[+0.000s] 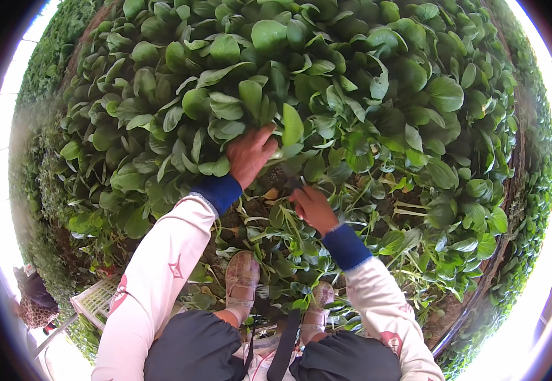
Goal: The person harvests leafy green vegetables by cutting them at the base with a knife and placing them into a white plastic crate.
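My left hand is closed around a leafy green plant that looks like bok choy, just above the soil. Pale stalk shows beside its fingertips, and leaves partly hide the grip. In my right hand is a knife, its dark, blurred blade pointing up and left toward the base of that plant. The blade tip lies a little below the left fingers; whether it touches the stalk I cannot tell. Cut stumps and loose leaves lie on the ground under my hands.
Dense standing greens fill the bed ahead. My shoes stand among fallen leaves. A white plastic crate sits at lower left, near another person. A dark pipe or hose runs along the bed's right edge.
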`<state>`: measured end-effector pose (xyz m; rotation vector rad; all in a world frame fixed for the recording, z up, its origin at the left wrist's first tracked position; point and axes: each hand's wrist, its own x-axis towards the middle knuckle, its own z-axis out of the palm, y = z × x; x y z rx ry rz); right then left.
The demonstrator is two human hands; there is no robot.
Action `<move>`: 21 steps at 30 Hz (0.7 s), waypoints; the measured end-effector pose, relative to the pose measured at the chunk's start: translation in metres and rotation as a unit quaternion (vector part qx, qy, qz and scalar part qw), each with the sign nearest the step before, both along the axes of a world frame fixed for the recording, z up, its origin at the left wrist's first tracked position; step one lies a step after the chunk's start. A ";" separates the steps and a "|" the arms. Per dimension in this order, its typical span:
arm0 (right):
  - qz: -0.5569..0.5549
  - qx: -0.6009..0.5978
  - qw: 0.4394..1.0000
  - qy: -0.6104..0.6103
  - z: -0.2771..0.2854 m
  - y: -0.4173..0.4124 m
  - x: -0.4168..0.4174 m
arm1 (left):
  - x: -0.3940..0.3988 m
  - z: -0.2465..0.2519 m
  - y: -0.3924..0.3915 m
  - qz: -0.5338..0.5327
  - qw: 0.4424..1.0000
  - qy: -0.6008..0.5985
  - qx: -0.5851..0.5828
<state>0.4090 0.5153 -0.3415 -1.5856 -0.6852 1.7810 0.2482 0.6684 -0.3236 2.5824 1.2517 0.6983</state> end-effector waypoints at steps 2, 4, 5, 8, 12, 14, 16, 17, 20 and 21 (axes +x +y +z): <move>-0.092 0.035 0.994 -0.049 0.024 -0.015 -0.003 | -0.005 0.037 -0.015 -0.055 0.996 -0.024 -0.069; -0.200 0.079 0.975 -0.053 0.037 -0.023 -0.006 | -0.005 0.054 -0.035 -0.070 0.976 -0.130 -0.161; -0.206 0.120 0.969 -0.060 0.044 -0.022 -0.008 | -0.003 0.059 -0.045 -0.059 0.969 -0.170 -0.170; -0.204 0.223 0.952 -0.048 0.090 -0.008 -0.012 | -0.001 0.075 -0.071 -0.029 0.949 -0.198 -0.244; -0.131 0.233 0.955 -0.132 0.105 -0.015 0.000 | 0.003 0.097 -0.094 -0.083 0.934 -0.173 -0.301; -0.153 0.206 0.959 -0.116 0.108 -0.023 0.010 | 0.002 0.126 -0.098 -0.114 0.956 -0.112 -0.244; -0.159 0.151 0.972 -0.089 0.116 -0.029 0.015 | 0.002 0.137 -0.101 -0.157 0.948 -0.098 -0.259; -0.174 0.121 0.977 -0.017 0.118 -0.031 0.011 | 0.005 0.131 -0.103 -0.174 0.932 -0.124 -0.294; -0.137 0.172 0.972 -0.078 0.122 -0.027 0.005 | 0.011 0.111 -0.103 -0.166 0.813 -0.188 -0.525; -0.110 0.159 0.978 -0.075 0.119 -0.028 0.011 | 0.009 0.106 -0.100 -0.170 0.766 -0.198 -0.587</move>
